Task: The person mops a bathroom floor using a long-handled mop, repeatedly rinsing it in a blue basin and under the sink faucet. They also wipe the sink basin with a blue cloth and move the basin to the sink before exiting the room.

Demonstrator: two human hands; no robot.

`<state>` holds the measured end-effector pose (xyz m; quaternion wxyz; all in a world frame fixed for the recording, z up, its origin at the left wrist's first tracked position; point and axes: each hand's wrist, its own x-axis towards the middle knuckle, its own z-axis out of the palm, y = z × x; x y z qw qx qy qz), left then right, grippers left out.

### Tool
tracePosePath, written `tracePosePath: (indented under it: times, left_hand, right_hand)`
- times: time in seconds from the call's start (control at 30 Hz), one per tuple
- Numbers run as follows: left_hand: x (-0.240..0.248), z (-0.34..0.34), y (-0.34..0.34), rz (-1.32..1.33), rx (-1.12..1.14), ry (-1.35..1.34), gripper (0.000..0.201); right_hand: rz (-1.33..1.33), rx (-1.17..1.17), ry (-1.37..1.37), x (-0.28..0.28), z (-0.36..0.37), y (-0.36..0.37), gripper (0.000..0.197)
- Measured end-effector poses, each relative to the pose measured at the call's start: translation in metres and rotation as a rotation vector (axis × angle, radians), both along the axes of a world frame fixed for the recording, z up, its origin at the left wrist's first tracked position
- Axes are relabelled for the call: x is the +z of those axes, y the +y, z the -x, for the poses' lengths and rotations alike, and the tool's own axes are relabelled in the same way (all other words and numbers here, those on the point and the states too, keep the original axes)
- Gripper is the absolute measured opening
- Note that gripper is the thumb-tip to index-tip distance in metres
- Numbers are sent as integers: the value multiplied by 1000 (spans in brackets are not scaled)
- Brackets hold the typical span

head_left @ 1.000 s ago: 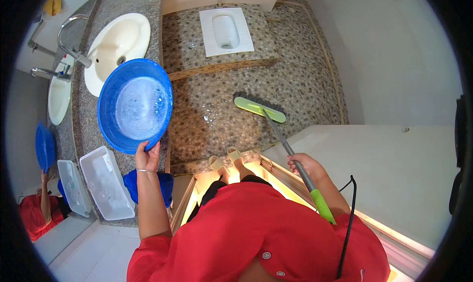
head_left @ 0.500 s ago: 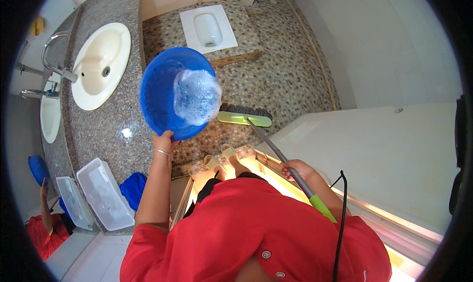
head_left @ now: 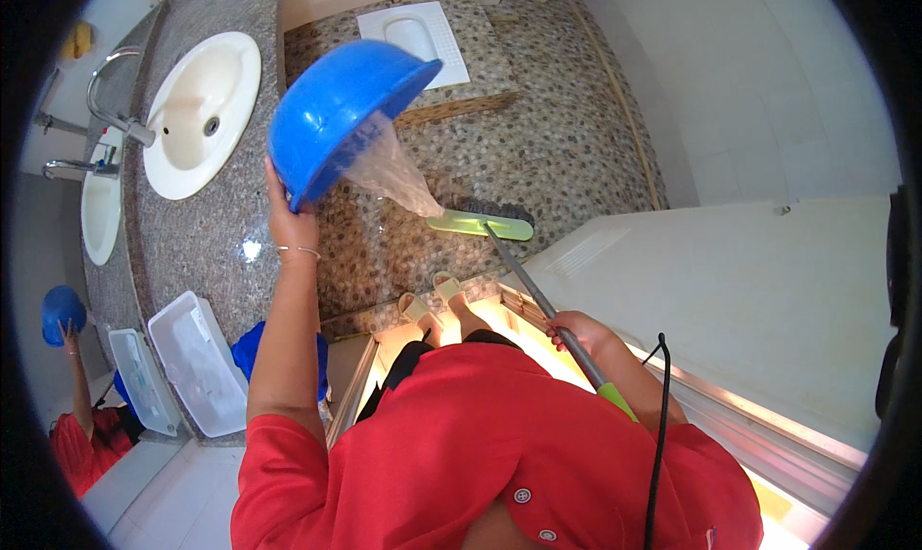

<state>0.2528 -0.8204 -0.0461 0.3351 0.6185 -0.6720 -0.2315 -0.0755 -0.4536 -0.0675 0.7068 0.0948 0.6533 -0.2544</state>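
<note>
My left hand (head_left: 291, 209) is closed on the near rim of a blue plastic basin (head_left: 336, 98), which is tipped steeply to the right. Soapy water (head_left: 394, 171) streams out of it and lands at the left end of a floor brush (head_left: 480, 225) with a green head and dark bristles. The brush head stands on the pebble-patterned floor (head_left: 567, 127). My right hand (head_left: 581, 336) is wrapped round its grey handle, whose green end lies along my right forearm. The basin's inside is mostly hidden by its outer wall.
To the left, a granite counter (head_left: 226, 252) holds a cream sink (head_left: 202, 118) with a curved faucet (head_left: 110, 98), a white plastic bin (head_left: 197, 363) and some blue fabric (head_left: 252, 348). Beyond the basin lies a squat toilet (head_left: 451, 55). A white door (head_left: 730, 291) stands at right; a mirror covers the left wall.
My left hand has raised the basin and tipped it over, so the foamy water now pours onto the floor and brush. The brush and my right hand have hardly moved.
</note>
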Motion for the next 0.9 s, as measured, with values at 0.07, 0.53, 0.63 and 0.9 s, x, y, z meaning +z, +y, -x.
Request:
tracePosePath:
  times: [0.07, 0.53, 0.63, 0.9]
  left_hand:
    - [13, -8, -8, 138, -87, 127, 79]
    - [-12, -82, 22, -125, 382, 909, 50]
    - [-45, -120, 41, -365, 599, 1254, 39]
    - [-76, -181, 55, -407, 560, 1762, 44]
  right_hand:
    - [-4, 16, -8, -1, 0, -3, 17]
    - [-45, -128, -99, -33, 13, -39, 17]
    - [45, -272, -310, -31, 35, -58, 16]
    - [62, -349, -422, -23, 32, -116, 18]
